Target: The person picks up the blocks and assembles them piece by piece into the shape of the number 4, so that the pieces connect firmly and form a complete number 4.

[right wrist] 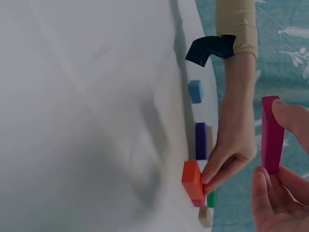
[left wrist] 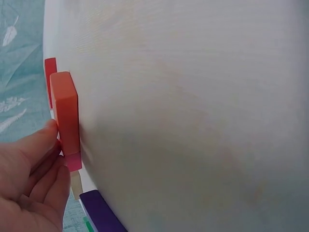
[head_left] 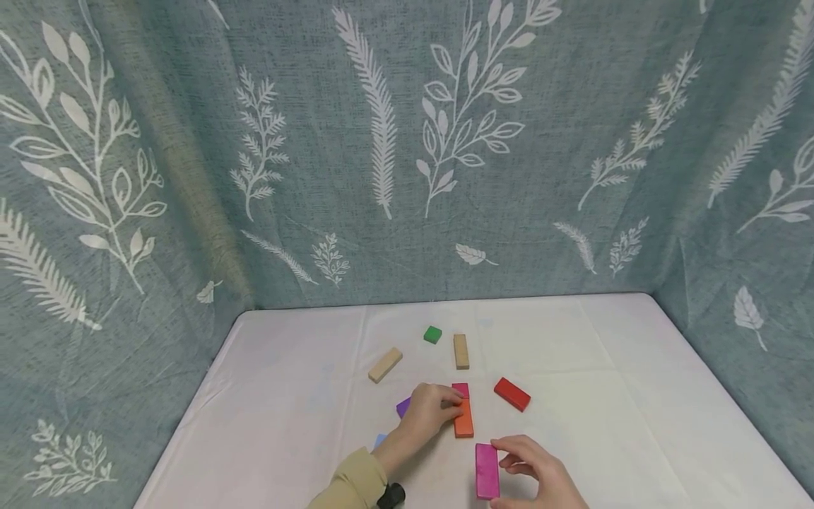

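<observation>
My left hand (head_left: pixel 427 412) pinches the orange block (head_left: pixel 464 423) near its far end, with fingertips at its upper side in the left wrist view. A small pink block (head_left: pixel 461 390) shows just beyond the orange one, partly covered by the fingers. To the right and nearer, my right hand (head_left: pixel 534 475) holds a magenta block (head_left: pixel 487 471) by its two ends, between thumb and fingers. In the right wrist view this magenta block (right wrist: pixel 273 135) is raised off the table. A purple block (head_left: pixel 403 407) and a light blue block (head_left: pixel 380 440) are partly hidden by the left hand and forearm.
A red block (head_left: pixel 511 394) lies right of the orange one. Farther back are two plain wooden blocks, one upright in view (head_left: pixel 461 352) and one slanted (head_left: pixel 385 365), and a green block (head_left: pixel 432 334). A patterned curtain (head_left: pixel 407 155) surrounds the white table (head_left: pixel 604 367).
</observation>
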Demonstrator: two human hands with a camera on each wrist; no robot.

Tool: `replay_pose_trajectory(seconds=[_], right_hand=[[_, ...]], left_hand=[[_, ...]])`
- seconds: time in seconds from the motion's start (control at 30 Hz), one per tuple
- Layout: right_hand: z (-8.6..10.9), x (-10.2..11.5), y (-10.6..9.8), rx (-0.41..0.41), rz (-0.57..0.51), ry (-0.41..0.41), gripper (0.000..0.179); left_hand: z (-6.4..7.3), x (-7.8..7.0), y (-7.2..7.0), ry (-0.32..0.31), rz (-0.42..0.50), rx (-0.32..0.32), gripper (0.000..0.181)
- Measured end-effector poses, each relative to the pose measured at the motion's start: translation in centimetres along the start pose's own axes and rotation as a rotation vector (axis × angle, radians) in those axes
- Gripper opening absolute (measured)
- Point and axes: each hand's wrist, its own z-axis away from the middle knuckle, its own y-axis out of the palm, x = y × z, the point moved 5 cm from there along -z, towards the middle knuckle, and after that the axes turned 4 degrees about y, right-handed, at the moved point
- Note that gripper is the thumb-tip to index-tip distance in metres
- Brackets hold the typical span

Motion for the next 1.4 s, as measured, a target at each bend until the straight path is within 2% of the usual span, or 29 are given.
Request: replay_pose_trajectory(seconds=[0.03,0.13,0.33,0.43,0.77,0.93,1.1,1.23,1.4], right_hand=[[0.0,0.1,-0.1,-0.021,0.007,-0.025,0.059],[-0.2,0.3,-0.5,-0.063,0.019,-0.023,0.059],[-0.8,0.0,-1.2,-0.081,0.035,0.122,0.066],[-1.2,0.0,-1.4,-0.091,0.047,0.152,0.067],[-2.3,-0.6,-1.5,-0.142,0.059,0.126,0.065],[-3.0,-1.2,-1.2,-0.130,0.030,0.118,0.065],[-3.6,-1.9,-0.7,-0.095,0.012,0.078,0.063],[-4.0,-2.4,-0.1,-0.057,0.026,0.044,0.060],[-4.3,-3.0,0.7,0.004,0.052,0.054,0.060]], left_hand=[[0.0,-0.1,0.0,0.001,-0.005,0.000,0.014],[0.0,-0.2,0.0,0.004,-0.013,0.001,0.014],[0.1,-0.3,-0.1,-0.026,-0.003,0.012,0.013],[0.1,-0.3,-0.1,-0.031,-0.005,0.010,0.013],[0.1,-0.2,-0.3,-0.035,-0.034,0.009,0.013],[0.1,-0.2,-0.4,-0.038,-0.043,0.015,0.012],[0.2,-0.3,-0.4,-0.047,-0.026,0.027,0.013],[0.2,-0.2,-0.5,-0.040,-0.012,0.026,0.013],[0.2,-0.2,-0.5,-0.030,-0.003,0.032,0.013]])
